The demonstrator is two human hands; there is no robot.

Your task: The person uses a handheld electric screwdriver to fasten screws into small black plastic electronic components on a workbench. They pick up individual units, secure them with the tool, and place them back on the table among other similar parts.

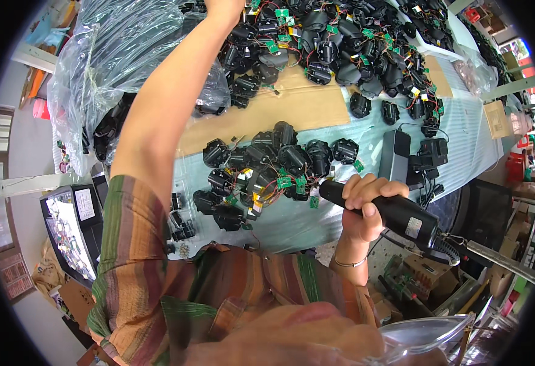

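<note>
Electric screwdriver (411, 221) in the head view: the right hand (366, 204) wraps around its black barrel, long axis slanting up-left, tip beside the near cluster of wired black housings (292, 158). Farther off, the left hand (223, 7) reaches to the far pile of similar housings (347, 73); cropped by the top edge, its grip cannot be told.

Power tool (415, 221): black plastic, smooth, soft sheen; housings (320, 157): black plastic, partly glossy; bag (118, 67): clear film, shiny, crumpled; sheet (316, 100): brown cardboard, matt; shirt (134, 222): woven cloth (striped, faintly rough).
</note>
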